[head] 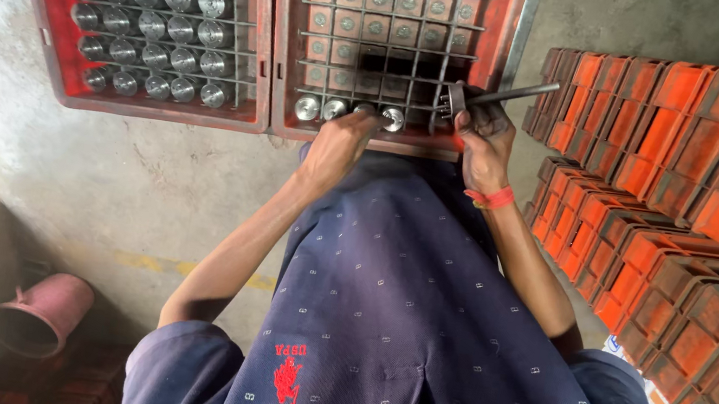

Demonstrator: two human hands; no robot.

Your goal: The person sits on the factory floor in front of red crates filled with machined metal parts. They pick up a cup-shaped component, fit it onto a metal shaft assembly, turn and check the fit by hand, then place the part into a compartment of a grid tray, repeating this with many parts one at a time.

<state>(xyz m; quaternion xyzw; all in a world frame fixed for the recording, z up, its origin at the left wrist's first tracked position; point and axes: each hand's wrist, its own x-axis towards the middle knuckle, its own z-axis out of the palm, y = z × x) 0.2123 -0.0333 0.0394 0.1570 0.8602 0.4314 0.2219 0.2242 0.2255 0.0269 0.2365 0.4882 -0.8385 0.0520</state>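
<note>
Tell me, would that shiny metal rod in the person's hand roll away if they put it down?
Probably yes: the metal rod in the right hand looks round and smooth, so it could roll on a flat floor. Its wider toothed end might make it curve rather than roll straight. It looks like solid metal, so likely stiff and heavy for its size.

Red plastic crate [277, 40] — scuffed, matt, dust-greyed at the rims — fitted with a dull wire grid [391, 45]; the round metal parts [152, 23] in it are bright, machined steel with a smooth sheen. The shafted metal part [487, 98] in the right hand [483, 140] is darker grey steel, semi-matt. Stacked orange crates [690, 183] are worn matt plastic; the floor [102, 166] is rough, stained concrete — the shirt [400, 311] is soft navy woven cloth.
</note>
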